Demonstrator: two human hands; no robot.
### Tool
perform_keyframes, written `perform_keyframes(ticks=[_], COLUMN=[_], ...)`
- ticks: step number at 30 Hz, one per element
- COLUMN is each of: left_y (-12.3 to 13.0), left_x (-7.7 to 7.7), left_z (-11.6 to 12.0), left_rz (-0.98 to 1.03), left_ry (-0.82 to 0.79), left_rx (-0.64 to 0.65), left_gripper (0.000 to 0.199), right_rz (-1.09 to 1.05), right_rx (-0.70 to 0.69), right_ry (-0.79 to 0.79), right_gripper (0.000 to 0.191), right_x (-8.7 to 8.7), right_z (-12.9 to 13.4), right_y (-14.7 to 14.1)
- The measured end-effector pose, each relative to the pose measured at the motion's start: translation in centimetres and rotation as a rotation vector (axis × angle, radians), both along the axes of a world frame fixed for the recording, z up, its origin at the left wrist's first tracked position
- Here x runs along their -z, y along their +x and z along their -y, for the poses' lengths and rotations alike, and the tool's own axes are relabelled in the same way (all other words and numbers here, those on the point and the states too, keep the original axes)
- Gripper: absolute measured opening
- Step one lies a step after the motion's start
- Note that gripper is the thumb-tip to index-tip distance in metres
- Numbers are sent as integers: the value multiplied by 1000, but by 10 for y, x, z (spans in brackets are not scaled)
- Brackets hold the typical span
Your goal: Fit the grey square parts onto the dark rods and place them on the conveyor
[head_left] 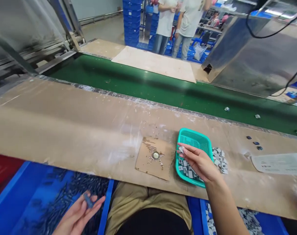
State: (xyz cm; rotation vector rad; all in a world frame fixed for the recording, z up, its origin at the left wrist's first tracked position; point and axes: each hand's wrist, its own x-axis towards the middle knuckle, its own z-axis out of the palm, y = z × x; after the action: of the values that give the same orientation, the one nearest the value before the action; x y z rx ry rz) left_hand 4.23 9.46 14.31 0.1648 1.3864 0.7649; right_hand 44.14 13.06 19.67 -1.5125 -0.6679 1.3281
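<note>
Low on the left, my left hand (77, 213) pinches a small dark blue-grey piece (88, 200) above a blue bin (26, 186) of similar dark pieces. My right hand (199, 161) holds a small whitish-grey block (181, 149) between thumb and fingers. It hovers over a teal plastic basket (208, 140) with many grey blocks in its near part. Left of the basket lies a cardboard square (145, 160) bearing a small round pale disc with a dark rim (155, 155); what the disc is, I cannot tell.
Grey blocks (220, 160) lie heaped right of the basket. Beyond the tan table (65, 117) runs a green conveyor belt (138, 81) with a few pieces. A printed sheet (280, 164) and dark pieces (256, 143) lie right. Two people (187, 23) stand behind the belt.
</note>
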Motion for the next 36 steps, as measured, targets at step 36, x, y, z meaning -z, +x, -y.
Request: perform_keyframes(ticks=[36], left_y=[151], left_x=[-23], left_z=[-27], left_rz=[-578], left_ry=[1801], left_rx=[16], left_gripper=[27], right_rz=[-295], right_rx=[-304], right_ry=[-114], right_gripper=[26], right_x=[-43], right_z=[22], right_y=[-74])
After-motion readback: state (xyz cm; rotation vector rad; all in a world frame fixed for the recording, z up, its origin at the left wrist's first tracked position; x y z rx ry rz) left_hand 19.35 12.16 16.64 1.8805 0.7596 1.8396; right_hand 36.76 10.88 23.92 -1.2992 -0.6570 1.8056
